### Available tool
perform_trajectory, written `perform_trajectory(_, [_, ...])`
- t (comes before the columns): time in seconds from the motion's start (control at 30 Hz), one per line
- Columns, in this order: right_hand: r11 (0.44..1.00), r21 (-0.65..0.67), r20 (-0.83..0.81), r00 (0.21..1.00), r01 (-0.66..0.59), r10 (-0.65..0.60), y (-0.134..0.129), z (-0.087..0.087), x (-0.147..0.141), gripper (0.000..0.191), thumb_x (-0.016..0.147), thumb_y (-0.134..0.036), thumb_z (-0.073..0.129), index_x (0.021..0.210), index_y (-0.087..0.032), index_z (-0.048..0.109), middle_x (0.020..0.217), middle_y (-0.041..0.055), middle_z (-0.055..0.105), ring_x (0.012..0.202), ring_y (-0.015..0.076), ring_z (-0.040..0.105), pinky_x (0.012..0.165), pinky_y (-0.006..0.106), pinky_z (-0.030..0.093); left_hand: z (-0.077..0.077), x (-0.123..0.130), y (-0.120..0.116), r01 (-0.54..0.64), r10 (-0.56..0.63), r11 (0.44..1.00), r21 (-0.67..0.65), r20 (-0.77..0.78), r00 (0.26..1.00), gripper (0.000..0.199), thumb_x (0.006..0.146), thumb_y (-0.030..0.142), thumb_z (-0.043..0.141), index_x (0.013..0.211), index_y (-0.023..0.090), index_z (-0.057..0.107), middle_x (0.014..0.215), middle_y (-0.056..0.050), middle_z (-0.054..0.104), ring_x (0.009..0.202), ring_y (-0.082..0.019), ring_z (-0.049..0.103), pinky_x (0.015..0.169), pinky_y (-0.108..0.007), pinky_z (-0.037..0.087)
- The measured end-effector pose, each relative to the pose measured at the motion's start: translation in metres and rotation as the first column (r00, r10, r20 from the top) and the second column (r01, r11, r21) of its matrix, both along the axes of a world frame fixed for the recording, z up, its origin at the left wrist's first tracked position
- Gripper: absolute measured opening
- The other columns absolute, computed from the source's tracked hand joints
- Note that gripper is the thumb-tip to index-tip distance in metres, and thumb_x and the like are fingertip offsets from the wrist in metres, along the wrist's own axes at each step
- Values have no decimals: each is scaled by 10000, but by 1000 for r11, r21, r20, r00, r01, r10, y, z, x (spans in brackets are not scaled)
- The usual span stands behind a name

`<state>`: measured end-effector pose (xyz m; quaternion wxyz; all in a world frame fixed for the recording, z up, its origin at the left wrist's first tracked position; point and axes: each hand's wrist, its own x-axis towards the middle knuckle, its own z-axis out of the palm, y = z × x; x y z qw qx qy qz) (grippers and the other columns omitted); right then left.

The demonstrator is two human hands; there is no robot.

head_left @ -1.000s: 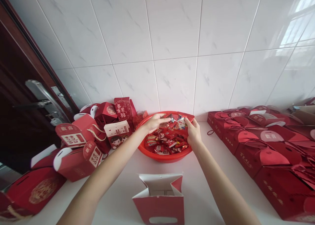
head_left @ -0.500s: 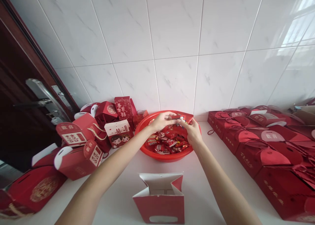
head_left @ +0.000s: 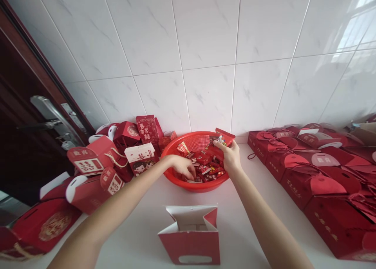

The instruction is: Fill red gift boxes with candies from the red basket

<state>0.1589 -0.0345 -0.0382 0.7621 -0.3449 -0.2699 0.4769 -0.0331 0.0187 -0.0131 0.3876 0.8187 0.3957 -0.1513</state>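
Observation:
A red plastic basket with perforated sides holds a heap of wrapped candies. My left hand is down inside it at the left, fingers curled onto the candies; their tips are partly hidden, so what they grip is unclear. At the basket's right rim my right hand is closed around a few candy packets, one red and one with a multicoloured print. Nearer to me stands a red paper gift box, its white-lined top open, with no candy visible inside.
Red gift boxes, some with rope handles, crowd the left side near a dark door. Rows of red boxes with tassels line the right. A white tiled wall rises behind the basket.
My left hand has left the packets it was touching beside my right hand and moved down and left into the candies. My right hand keeps its packets near the rim.

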Motion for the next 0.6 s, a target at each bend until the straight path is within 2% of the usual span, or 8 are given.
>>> perform_trajectory(0.03, [1000, 5, -2, 1000, 3, -3, 1, 0, 0, 424, 479, -228, 897, 802, -192, 625, 737, 8, 749, 689, 224, 718, 654, 362, 613, -4, -2, -1, 25, -24, 999, 27, -36, 999, 351, 594, 363, 838, 921, 246, 786, 865, -10, 782, 829, -236, 704, 731, -267, 494])
perform_trajectory(0.13, [1000, 16, 7, 1000, 1, -1, 2, -3, 0, 411, 497, -238, 897, 800, -188, 624, 736, 10, 748, 689, 224, 718, 650, 362, 611, -15, -4, 0, -15, 21, 978, 208, -26, 999, 670, 580, 397, 844, 1225, 270, 712, 1140, -64, 759, 1056, -310, 677, 830, -301, 494])
perform_trajectory(0.23, [1000, 16, 22, 1000, 2, -2, 2, -5, -3, 402, 517, -243, 893, 810, -190, 623, 754, 14, 749, 705, 221, 718, 670, 363, 608, -25, -6, 5, -25, 15, 923, 385, 31, 999, 953, 535, 390, 868, 1425, 259, 554, 1468, -123, 555, 1333, -380, 501, 999, -363, 439])
perform_trajectory(0.3, [1000, 20, 32, 999, 2, -3, 1, -6, -5, 394, 528, -246, 889, 813, -189, 622, 770, 19, 751, 720, 217, 717, 687, 359, 607, -29, -6, 9, -26, -12, 918, 397, 92, 996, 1026, 521, 361, 880, 1468, 265, 498, 1547, -124, 460, 1391, -379, 437, 1064, -382, 394])
perform_trajectory(0.37, [1000, 26, 36, 999, 13, -14, 1, -6, -6, 389, 540, -250, 883, 821, -189, 622, 782, 21, 752, 729, 213, 717, 689, 352, 607, -31, -5, 12, -50, -3, 929, 368, 141, 990, 974, 525, 353, 885, 1430, 260, 541, 1457, -129, 561, 1314, -368, 521, 1037, -374, 413])
perform_trajectory(0.43, [999, 13, 31, 999, 33, -33, 0, -5, -7, 395, 542, -251, 881, 830, -192, 617, 777, 14, 747, 724, 208, 714, 675, 341, 606, -30, -3, 12, -72, 28, 945, 318, 142, 989, 840, 551, 380, 877, 1341, 248, 622, 1176, -110, 723, 1102, -342, 655, 923, -352, 467])
perform_trajectory(0.5, [998, -20, 18, 999, 52, -51, -1, -4, -6, 409, 535, -251, 883, 827, -198, 602, 762, 2, 738, 721, 207, 714, 659, 331, 605, -28, 0, 10, -72, 39, 960, 271, 125, 991, 712, 567, 402, 867, 1236, 241, 683, 914, -61, 749, 897, -304, 699, 797, -327, 484])
perform_trajectory(0.6, [997, -51, -1, 998, 58, -58, -2, -1, -5, 427, 529, -261, 883, 827, -205, 584, 760, -3, 730, 739, 221, 722, 639, 327, 605, -25, 8, 4, -69, 26, 955, 287, 150, 988, 641, 488, 372, 897, 1091, 245, 720, 906, -34, 728, 865, -289, 684, 738, -309, 474])
